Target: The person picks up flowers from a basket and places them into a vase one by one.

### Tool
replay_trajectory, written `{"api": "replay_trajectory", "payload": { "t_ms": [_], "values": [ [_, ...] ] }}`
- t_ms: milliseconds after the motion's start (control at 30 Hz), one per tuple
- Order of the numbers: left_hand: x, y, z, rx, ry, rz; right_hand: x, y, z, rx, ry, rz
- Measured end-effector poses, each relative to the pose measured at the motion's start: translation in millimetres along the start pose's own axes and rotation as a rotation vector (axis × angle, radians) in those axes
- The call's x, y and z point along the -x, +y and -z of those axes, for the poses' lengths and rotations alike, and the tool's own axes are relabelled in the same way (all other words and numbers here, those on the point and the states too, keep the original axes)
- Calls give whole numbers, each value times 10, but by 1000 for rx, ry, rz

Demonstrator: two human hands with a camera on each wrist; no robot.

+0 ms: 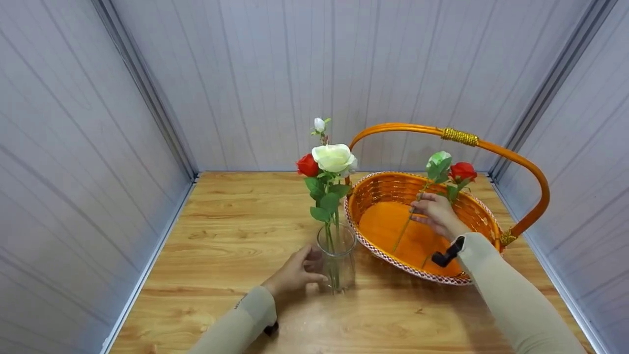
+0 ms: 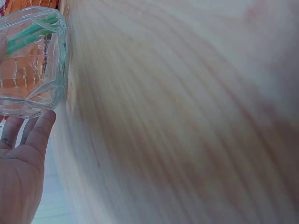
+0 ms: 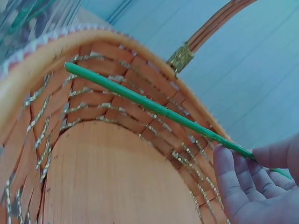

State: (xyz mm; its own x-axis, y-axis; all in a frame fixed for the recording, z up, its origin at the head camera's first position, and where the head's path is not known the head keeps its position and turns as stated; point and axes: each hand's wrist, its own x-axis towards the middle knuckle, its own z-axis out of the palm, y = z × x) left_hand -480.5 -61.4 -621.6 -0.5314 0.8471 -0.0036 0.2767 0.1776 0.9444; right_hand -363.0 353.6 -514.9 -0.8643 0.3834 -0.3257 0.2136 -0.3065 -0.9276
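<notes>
A clear glass vase (image 1: 350,268) stands on the table, with green stems inside it. Above its rim rise a cream rose (image 1: 334,158), a red rose (image 1: 308,165) and a white bud (image 1: 320,125). My left hand (image 1: 294,273) holds the vase low on its left side; in the left wrist view its fingertips touch the glass near the base. Over the basket (image 1: 381,223), my right hand (image 1: 437,214) pinches a green stem (image 3: 154,106) between thumb and fingers. That stem runs up to a white rose (image 1: 439,158), partly covered by leaves. The stem's lower end points down toward the vase side.
Another red rose (image 1: 463,171) leans at the basket's far right rim, beyond my right hand. The basket's tall arched handle (image 1: 528,167) curves over its back and right side. Panelled walls (image 1: 255,83) enclose the wooden table (image 1: 236,221) behind and on both sides.
</notes>
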Motion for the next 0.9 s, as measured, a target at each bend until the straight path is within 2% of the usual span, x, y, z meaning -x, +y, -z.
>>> {"api": "replay_trajectory", "payload": {
  "t_ms": [467, 900],
  "values": [
    [5, -4, 8, -8, -5, 4, 257, -76, -135, 21, -49, 47],
    [16, 10, -1, -13, 2, -6, 387, -74, -228, 30, -71, 98]
  ]
}}
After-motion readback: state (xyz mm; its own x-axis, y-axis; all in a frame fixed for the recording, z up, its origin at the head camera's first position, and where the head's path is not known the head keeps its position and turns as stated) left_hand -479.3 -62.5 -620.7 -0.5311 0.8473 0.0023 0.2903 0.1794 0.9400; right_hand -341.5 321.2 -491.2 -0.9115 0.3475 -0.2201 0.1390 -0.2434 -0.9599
